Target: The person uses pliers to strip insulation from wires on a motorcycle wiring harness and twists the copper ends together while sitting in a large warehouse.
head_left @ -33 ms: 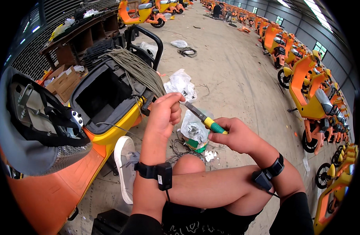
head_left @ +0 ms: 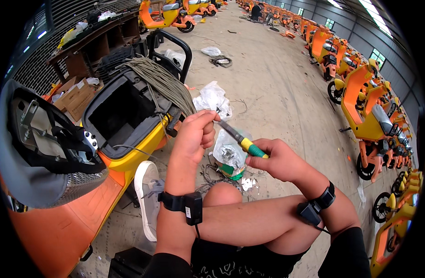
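In my right hand point(head_left: 282, 160) is a pair of pliers point(head_left: 243, 141) with green and yellow grips, seen nearly edge-on. Its dark metal jaws slant up and left toward my other hand. My left hand point(head_left: 196, 132) is closed, thumb and forefinger pinched just beside the jaw tips. A tiny dark bit shows at those fingertips, too small to name. Behind that hand, a thick bundle of grey-green cables point(head_left: 164, 83) lies over the back of a yellow and orange scooter point(head_left: 150, 155), beside its uncovered storage box point(head_left: 122, 116).
The scooter's seat point(head_left: 43, 185) is tipped up at left. Below my hands stands a bag of scraps point(head_left: 231, 155) with cable offcuts around it. A clear plastic bag point(head_left: 214, 99) lies beyond. Parked scooters point(head_left: 360, 106) line the right side.
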Tool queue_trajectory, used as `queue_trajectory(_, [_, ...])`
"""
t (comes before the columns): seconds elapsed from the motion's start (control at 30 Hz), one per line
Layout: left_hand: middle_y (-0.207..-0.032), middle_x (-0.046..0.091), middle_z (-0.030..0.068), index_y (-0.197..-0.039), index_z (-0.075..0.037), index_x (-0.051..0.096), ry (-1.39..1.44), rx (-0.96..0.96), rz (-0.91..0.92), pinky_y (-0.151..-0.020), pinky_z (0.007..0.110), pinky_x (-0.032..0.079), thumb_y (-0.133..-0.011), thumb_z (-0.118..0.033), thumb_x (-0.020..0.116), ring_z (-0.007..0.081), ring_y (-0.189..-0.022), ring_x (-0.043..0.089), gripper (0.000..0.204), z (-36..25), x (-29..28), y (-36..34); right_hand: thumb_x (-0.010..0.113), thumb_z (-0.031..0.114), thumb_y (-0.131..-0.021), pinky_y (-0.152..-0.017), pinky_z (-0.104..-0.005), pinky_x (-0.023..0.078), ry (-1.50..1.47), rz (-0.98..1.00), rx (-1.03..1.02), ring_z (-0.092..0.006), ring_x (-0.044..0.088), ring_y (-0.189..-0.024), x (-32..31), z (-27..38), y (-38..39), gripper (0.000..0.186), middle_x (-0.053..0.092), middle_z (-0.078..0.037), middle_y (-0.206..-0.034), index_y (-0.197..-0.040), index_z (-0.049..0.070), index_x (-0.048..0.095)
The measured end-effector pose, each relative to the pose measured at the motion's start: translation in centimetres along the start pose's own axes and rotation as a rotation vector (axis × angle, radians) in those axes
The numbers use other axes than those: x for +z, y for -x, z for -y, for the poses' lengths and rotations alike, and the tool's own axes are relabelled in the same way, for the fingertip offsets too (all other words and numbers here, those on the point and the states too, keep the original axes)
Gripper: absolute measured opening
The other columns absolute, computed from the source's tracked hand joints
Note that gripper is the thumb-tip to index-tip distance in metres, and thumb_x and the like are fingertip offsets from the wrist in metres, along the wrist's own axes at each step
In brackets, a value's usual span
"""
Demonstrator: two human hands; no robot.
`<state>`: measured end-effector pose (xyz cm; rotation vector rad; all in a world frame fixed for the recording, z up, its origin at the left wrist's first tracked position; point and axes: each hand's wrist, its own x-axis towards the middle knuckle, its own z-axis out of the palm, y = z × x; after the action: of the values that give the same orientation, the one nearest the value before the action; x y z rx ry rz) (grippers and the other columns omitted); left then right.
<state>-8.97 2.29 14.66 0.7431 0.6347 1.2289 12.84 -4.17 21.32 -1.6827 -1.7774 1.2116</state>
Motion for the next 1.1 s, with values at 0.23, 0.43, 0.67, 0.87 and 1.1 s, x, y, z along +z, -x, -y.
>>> queue_trajectory(0.23, [-0.053,0.029,-0.0084,-0.086,-0.004,0.056,-0.088,-0.082,0.074,-0.041,0.024,0.019,-0.095,-0.015,0.054,0.0039,-0.042,0.025,0.014,-0.1,0.7,0.1,0.066,0.024,-0.090,-0.066,-0.0281,0.047,-0.482,-0.325,-0.115,-0.0113,0.058,-0.073,-0.7,-3.0,-2.3,0.028,0.064,-0.004,-0.082,-0.102,-0.001,0.066])
queue_trajectory(0.43, [-0.053,0.030,-0.0083,-0.086,-0.003,0.057,0.023,-0.017,-0.006,-0.041,0.024,0.019,-0.095,-0.016,0.054,0.0037,-0.042,0.025,0.016,0.2,0.6,-0.2,0.069,0.024,-0.088,-0.066,-0.0248,0.047,-0.177,-0.054,-0.021,-0.0088,0.058,-0.072,-0.1,-2.8,-1.7,0.032,0.062,-0.001,-0.079,-0.107,-0.001,0.067])
queue_trajectory(0.67, [-0.052,0.031,-0.0079,-0.087,-0.003,0.058,-0.002,0.002,-0.039,-0.040,0.024,0.019,-0.095,-0.015,0.054,0.0036,-0.042,0.024,0.016,0.4,0.8,-0.4,0.071,0.028,-0.087,-0.054,-0.0289,0.043,-0.031,0.041,-0.097,-0.0087,0.049,-0.059,0.3,-1.5,-0.2,0.035,0.055,-0.001,-0.066,-0.102,-0.003,0.068])
queue_trajectory(0.87, [-0.052,0.031,-0.0078,-0.087,-0.003,0.057,-0.055,0.006,-0.046,-0.040,0.024,0.018,-0.096,-0.016,0.053,0.0037,-0.042,0.024,0.016,0.5,1.1,-0.1,0.071,0.025,-0.088,-0.061,-0.0264,0.048,-0.017,0.046,-0.025,-0.0079,0.056,-0.068,-0.4,-2.0,-0.8,0.035,0.062,0.000,-0.077,-0.113,0.001,0.066])
queue_trajectory(1.1, [-0.055,0.032,-0.0078,-0.089,-0.005,0.058,-0.247,-0.036,-0.042,-0.042,0.024,0.020,-0.097,-0.018,0.053,0.0045,-0.043,0.027,0.017,1.3,2.0,-0.4,0.072,0.023,-0.088,-0.075,-0.0273,0.051,-0.391,-0.027,0.038,-0.0137,0.061,-0.080,-0.1,-2.9,-1.3,0.034,0.065,-0.005,-0.089,-0.110,-0.003,0.066])
